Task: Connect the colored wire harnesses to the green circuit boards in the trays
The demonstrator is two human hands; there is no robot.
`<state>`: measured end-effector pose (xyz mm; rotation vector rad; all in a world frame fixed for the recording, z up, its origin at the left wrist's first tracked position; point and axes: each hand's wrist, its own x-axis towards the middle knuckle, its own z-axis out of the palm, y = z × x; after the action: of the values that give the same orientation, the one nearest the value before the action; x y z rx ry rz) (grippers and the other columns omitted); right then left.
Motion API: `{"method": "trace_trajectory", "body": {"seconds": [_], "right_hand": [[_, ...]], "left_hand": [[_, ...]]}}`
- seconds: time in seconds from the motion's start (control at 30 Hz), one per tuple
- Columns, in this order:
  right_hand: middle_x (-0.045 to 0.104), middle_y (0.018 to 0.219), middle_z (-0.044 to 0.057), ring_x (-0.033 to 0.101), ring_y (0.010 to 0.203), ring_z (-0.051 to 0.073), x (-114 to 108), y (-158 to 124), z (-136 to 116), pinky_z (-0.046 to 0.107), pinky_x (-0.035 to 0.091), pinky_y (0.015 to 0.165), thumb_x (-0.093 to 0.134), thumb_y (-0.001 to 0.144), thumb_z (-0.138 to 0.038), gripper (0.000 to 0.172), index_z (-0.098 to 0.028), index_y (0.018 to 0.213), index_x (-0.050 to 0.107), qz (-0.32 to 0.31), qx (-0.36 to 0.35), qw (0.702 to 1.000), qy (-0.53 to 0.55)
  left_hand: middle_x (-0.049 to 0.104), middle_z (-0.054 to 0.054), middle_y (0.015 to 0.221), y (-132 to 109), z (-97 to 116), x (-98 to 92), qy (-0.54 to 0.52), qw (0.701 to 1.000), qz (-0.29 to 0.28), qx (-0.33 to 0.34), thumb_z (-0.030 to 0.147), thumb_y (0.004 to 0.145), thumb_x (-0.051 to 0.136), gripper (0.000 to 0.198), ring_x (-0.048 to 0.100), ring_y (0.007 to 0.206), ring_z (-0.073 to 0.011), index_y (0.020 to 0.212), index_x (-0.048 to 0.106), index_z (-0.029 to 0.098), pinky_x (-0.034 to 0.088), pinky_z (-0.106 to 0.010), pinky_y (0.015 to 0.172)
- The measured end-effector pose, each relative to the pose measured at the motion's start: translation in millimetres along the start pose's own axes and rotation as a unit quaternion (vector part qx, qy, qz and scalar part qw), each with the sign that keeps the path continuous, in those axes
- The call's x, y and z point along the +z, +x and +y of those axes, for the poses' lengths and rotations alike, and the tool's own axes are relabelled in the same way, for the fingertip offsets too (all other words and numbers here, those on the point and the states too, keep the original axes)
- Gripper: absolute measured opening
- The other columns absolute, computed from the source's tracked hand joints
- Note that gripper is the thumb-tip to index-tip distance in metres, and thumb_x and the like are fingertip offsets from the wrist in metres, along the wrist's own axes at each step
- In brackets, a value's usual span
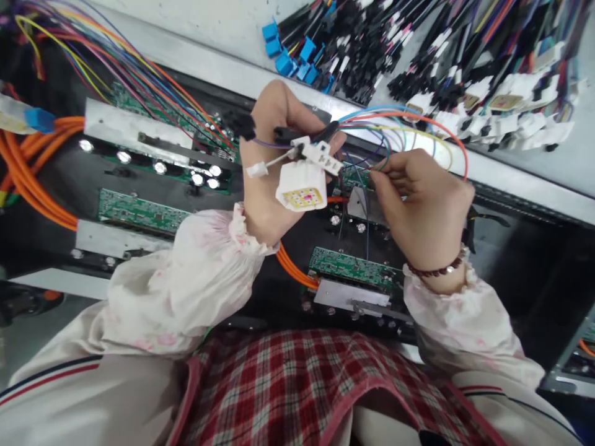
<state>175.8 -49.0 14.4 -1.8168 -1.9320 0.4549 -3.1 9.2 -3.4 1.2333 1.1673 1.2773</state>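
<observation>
My left hand (264, 198) is closed around a wiring harness (331, 131) over the black panel. From that grip a large white connector (303, 186) with a yellow face hangs beside the wrist. Next to it are a slotted white connector (323, 157) and a small white plug (257, 169). Thin coloured wires (409, 113) loop from the harness over to the right. My right hand (425, 210) pinches thin wires between thumb and forefinger; the exact wire ends are hard to see. Some fingers of my left hand are hidden behind the harness.
Green circuit boards (356, 267) with metal plates (353, 295) line the black panel (260, 297). Thick orange cables (37, 198) curve at the left. Across the metal rail (214, 65) lie bundled harnesses (367, 49) with blue connectors (286, 62) and white connectors (502, 99).
</observation>
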Motion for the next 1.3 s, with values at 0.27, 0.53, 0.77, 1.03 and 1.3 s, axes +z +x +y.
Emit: {"method": "trace_trajectory", "body": {"seconds": [0.27,0.53,0.77,1.03,1.3], "right_hand": [[0.069,0.081,0.000,0.067,0.072,0.016,2,-3,0,0.030,0.050,0.065,0.058,0.092,-0.023,0.006,-0.023,0.088,0.063,0.026,-0.002,1.000,-0.003],[0.066,0.086,0.004,0.063,0.081,0.019,0,-6,-4,0.034,0.047,0.073,0.057,0.095,-0.029,0.010,-0.021,0.093,0.063,0.022,-0.004,0.999,-0.027],[0.056,0.085,0.007,0.058,0.084,0.021,-38,-30,4,0.034,0.046,0.072,0.056,0.093,-0.030,0.016,-0.018,0.085,0.064,-0.043,-0.020,0.992,-0.117],[0.070,0.088,0.005,0.066,0.084,0.022,-42,-34,28,0.036,0.048,0.073,0.055,0.094,-0.025,0.011,-0.027,0.096,0.066,0.085,0.025,0.989,-0.115],[0.069,0.080,0.001,0.066,0.071,0.017,-30,-39,39,0.032,0.048,0.064,0.060,0.092,-0.027,0.007,-0.023,0.091,0.065,0.097,0.047,0.987,-0.121]], "left_hand": [[0.067,0.004,0.064,-11,9,4.6,-0.018,0.999,0.006,-0.031,0.033,0.068,0.092,0.037,0.065,0.048,-0.0153,0.073,0.056,0.023,0.054,-0.027,0.034],[0.069,0.001,0.065,-5,12,4.2,0.048,0.998,-0.026,-0.009,0.017,0.068,0.091,0.029,0.063,0.043,-0.0130,0.064,0.062,0.019,0.056,-0.025,0.036],[0.070,-0.001,0.070,-9,6,6.7,-0.031,0.999,-0.011,0.016,0.026,0.076,0.087,0.030,0.070,0.055,-0.0190,0.073,0.058,0.021,0.059,-0.030,0.039],[0.070,0.000,0.078,-10,7,6.7,-0.018,0.999,-0.020,0.023,0.026,0.078,0.086,0.029,0.071,0.064,-0.0191,0.080,0.057,0.023,0.059,-0.030,0.042],[0.070,0.001,0.073,-9,1,7.5,-0.055,0.998,-0.012,0.026,0.019,0.076,0.085,0.031,0.071,0.058,-0.0195,0.078,0.054,0.023,0.054,-0.028,0.036]]}}
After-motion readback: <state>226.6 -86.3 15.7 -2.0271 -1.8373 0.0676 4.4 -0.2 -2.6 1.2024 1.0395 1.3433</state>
